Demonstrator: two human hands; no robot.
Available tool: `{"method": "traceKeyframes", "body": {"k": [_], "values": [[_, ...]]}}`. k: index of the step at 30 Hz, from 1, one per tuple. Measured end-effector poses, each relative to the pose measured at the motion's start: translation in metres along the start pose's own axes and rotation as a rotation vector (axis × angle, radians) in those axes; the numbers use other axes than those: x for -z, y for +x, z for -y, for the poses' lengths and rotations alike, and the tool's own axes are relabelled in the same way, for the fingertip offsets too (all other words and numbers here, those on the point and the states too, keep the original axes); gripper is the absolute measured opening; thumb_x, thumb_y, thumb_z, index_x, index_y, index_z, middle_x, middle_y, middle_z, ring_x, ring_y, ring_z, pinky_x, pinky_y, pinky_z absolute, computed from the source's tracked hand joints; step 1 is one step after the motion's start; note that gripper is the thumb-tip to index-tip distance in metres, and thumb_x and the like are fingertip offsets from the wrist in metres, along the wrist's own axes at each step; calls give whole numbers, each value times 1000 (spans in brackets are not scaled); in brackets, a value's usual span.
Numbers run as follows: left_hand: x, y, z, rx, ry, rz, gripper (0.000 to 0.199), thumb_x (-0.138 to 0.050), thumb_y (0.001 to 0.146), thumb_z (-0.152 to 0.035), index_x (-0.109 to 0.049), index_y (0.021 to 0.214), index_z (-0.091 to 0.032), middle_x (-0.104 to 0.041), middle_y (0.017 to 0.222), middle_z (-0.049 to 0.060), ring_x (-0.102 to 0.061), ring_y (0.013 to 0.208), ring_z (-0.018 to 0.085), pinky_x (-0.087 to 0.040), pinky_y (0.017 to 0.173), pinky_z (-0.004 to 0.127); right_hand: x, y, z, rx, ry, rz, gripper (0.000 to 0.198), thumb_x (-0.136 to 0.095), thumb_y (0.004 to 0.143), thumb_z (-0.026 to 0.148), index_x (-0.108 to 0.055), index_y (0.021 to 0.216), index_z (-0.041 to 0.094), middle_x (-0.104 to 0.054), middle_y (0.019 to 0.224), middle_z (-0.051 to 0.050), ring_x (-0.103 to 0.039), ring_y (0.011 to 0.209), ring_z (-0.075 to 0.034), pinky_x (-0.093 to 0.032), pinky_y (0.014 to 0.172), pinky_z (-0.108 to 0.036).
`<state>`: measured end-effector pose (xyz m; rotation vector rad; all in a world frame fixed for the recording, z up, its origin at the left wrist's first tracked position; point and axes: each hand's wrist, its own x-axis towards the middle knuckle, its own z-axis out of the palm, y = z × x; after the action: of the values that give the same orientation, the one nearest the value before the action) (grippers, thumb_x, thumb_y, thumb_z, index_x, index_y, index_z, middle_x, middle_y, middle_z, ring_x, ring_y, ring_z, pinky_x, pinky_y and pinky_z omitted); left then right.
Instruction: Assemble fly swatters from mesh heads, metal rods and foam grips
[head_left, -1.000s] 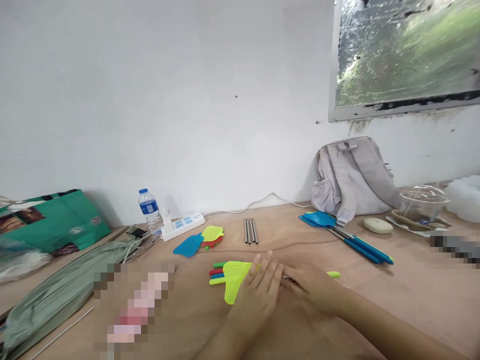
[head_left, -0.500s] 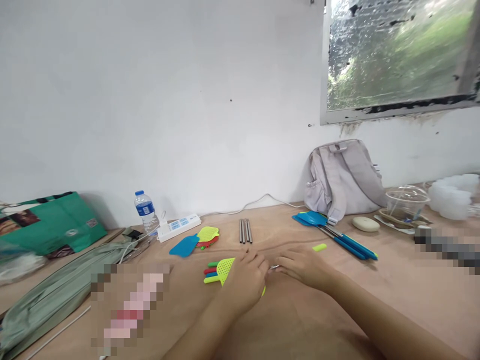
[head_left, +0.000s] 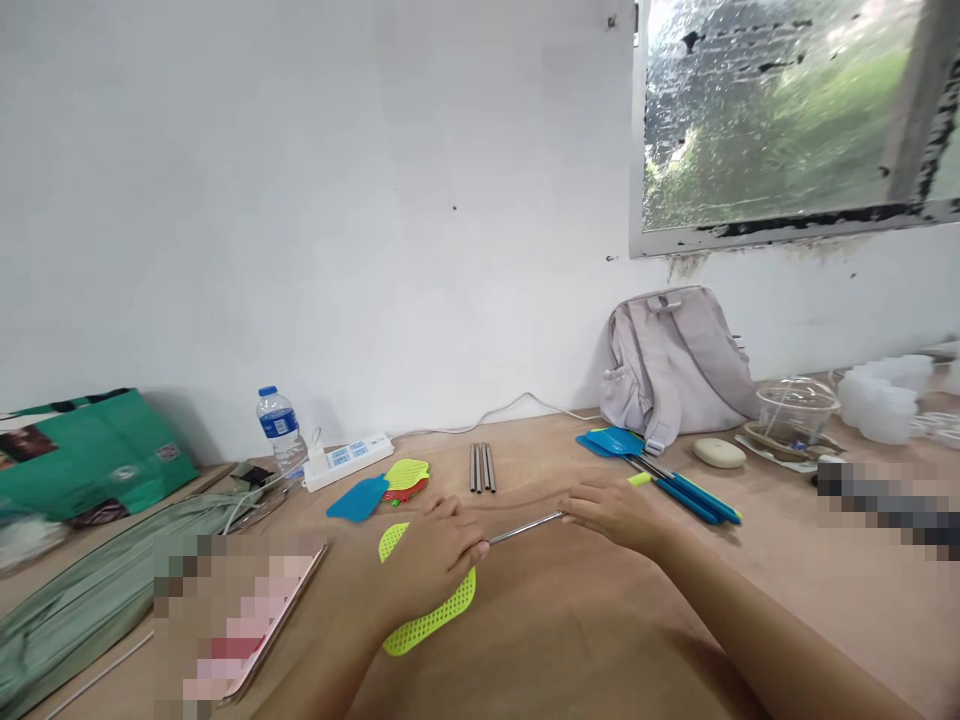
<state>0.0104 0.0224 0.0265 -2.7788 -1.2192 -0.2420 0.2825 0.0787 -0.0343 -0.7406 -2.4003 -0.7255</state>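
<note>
Yellow-green perforated plastic fly swatter lay over the brown tabletop, its head beneath the left fingers and partly covered by them. Its slim silver metal rod ran bare from the left fingers to the right fingertips, rising slightly towards the right. Left hand: fingers bent over the head, thumb by the rod's near end; grip closed on the swatter. Right hand: fingertips pinching the rod's other end, fingers close together. A short yellow-green handle end showed just past the right knuckles.

Beyond the gap between the hands, four short grey metal tubes lay side by side. Ahead of the left fingers, slightly left: flat blue swatter head beside a yellow-green perforated one, red showing beneath. Past the right fingers: blue-handled swatters with metal shafts, near a pale grey backpack.
</note>
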Motion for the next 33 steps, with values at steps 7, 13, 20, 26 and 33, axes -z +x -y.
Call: {"method": "traceKeyframes", "body": {"k": [7, 13, 20, 26, 33], "values": [[11, -28, 7, -20, 91, -69, 28, -31, 88, -26, -55, 76, -21, -57, 75, 0, -42, 77, 18, -26, 78, 36, 2, -4, -6, 34, -37, 49, 28, -31, 91, 31, -57, 88, 20, -62, 75, -2, -53, 64, -13, -30, 56, -25], [19, -44, 20, -21, 119, -57, 30, -29, 89, -27, -55, 75, -22, -55, 73, 0, -43, 76, 17, -27, 74, 33, 1, -14, -19, 24, -80, 32, 27, -34, 90, 31, -58, 85, 20, -59, 67, -2, -53, 65, -14, -31, 58, -25], [25, -49, 21, -6, 133, -16, 26, -31, 89, -27, -55, 78, -22, -57, 77, 0, -44, 76, 17, -27, 72, 31, 4, -17, -24, 52, -120, -15, 30, -31, 91, 28, -58, 83, 20, -61, 67, -2, -53, 61, -12, -30, 54, -24], [22, -59, 40, -15, 237, -39, 28, -31, 89, -26, -56, 80, -20, -57, 79, 2, -44, 75, 17, -28, 71, 31, -8, -41, -45, -45, -157, -78, 30, -32, 90, 30, -59, 84, 20, -65, 74, -4, -58, 67, -14, -36, 58, -25], [22, -70, 53, 69, 196, -87, 29, -28, 90, -28, -52, 78, -20, -56, 77, 1, -44, 72, 17, -29, 69, 30, -7, -49, -54, -225, -51, -99, 27, -34, 88, 32, -57, 85, 19, -65, 76, -5, -58, 66, -16, -38, 58, -26]]}}
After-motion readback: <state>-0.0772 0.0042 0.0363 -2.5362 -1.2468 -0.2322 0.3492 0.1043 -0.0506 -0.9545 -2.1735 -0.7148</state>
